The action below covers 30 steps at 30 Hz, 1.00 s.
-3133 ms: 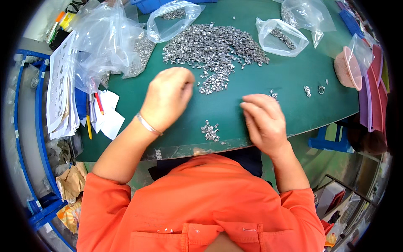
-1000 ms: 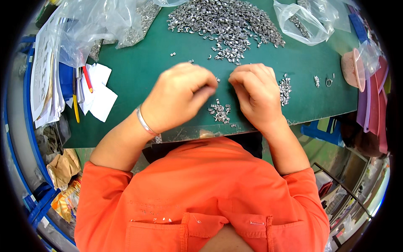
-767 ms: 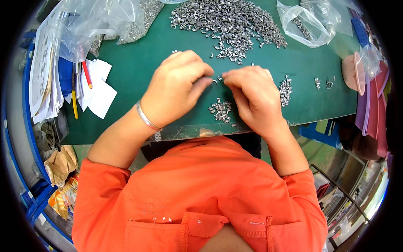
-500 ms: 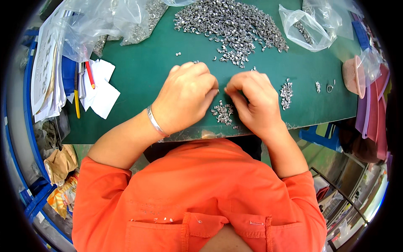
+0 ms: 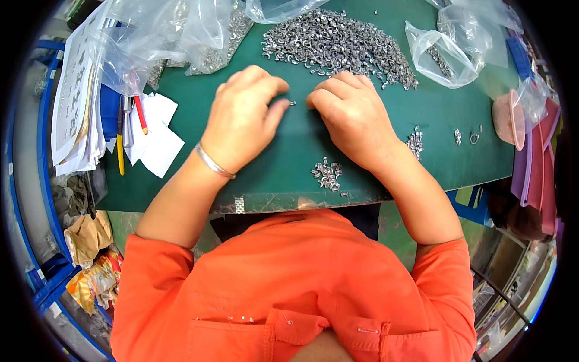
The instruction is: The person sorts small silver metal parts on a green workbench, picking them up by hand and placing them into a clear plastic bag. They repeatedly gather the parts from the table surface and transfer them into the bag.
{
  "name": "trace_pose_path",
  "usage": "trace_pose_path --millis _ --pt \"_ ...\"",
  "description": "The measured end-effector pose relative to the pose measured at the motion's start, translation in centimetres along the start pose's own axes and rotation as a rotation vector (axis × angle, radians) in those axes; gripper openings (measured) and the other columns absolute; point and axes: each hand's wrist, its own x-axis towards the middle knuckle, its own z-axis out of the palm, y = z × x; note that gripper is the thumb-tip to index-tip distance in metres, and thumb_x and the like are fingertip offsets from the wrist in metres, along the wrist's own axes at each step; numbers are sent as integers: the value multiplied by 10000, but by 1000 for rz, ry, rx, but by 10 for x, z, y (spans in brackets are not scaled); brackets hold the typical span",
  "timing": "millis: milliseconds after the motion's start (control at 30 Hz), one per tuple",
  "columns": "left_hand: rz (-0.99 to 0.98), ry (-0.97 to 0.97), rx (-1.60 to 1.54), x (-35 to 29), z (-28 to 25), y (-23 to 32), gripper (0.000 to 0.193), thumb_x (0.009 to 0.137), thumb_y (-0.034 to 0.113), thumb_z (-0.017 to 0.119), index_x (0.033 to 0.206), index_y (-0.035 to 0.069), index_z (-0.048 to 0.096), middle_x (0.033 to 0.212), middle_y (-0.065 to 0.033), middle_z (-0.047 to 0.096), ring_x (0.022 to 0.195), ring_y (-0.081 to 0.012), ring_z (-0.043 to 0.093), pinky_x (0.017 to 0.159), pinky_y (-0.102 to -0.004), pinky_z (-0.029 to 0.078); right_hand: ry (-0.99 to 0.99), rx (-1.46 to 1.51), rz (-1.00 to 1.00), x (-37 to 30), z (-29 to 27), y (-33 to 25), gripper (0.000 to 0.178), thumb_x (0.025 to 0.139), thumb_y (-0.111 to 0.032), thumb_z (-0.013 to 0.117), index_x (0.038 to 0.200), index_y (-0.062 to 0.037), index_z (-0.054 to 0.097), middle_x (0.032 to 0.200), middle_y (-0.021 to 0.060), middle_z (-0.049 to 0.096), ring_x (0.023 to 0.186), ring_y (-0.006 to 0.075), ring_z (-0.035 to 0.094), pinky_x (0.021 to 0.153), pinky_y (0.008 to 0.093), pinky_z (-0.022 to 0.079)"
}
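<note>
My left hand (image 5: 244, 117), with a silver bangle (image 5: 212, 161) at the wrist, hovers over the green table with thumb and forefinger apart. A small metal piece (image 5: 293, 103) lies just beyond the tip of that thumb. To its right my right hand (image 5: 354, 120) is closed, fingers curled under; whatever they hold is hidden. Beyond both hands spreads a large heap of small curved metal pieces (image 5: 338, 45). A little pile of such pieces (image 5: 327, 175) sits near the front edge, and another small pile (image 5: 415, 142) is partly covered by my right forearm.
Clear plastic bags of metal pieces (image 5: 220, 45) lie at the far left, and an open bag (image 5: 443, 57) at the far right. Papers (image 5: 158, 136), a red pen (image 5: 140, 114) and a yellow-handled tool (image 5: 120, 148) are on the left. A pink container (image 5: 508, 117) stands at the right edge.
Both hands have moved away from my body, past the small near pile. My left thumb and forefinger have spread apart, and a metal piece now shows beside them. The view has shifted slightly.
</note>
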Motion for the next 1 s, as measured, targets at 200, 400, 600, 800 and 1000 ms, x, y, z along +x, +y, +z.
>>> trace_pose_path --millis 200,400,600,800,1000 --pt "45 -132 24 -9 6 15 119 797 29 757 890 70 695 883 -79 623 847 -290 612 786 -398 469 -36 253 42 -23 -27 -24 185 740 14 622 907 -65 614 866 90 595 811 316 596 716 427 455" --pt "169 -326 -283 -20 9 32 141 781 2 759 882 74 693 877 -57 625 823 -274 611 749 -382 455 -28 295 258 -59 -52 -29 190 776 64 677 927 -47 654 939 93 681 861 309 653 763 383 508" --pt "120 -263 -305 -17 16 32 116 809 5 755 895 52 693 835 -78 621 782 -284 609 738 -384 475 92 206 355 -69 -40 -21 196 810 120 662 937 -28 640 967 104 713 873 311 672 774 392 534" --pt "125 -286 -294 -15 15 31 110 817 3 749 904 42 693 830 -90 624 776 -290 614 732 -386 485 211 163 453 -73 -44 -15 189 800 106 687 921 -36 658 921 100 721 843 299 682 784 379 534" --pt "132 -256 -279 -15 16 32 101 822 5 743 902 42 693 822 -97 623 778 -294 615 729 -389 489 126 164 373 -75 -34 -17 197 765 76 733 884 -54 644 902 79 708 809 288 653 747 384 509"
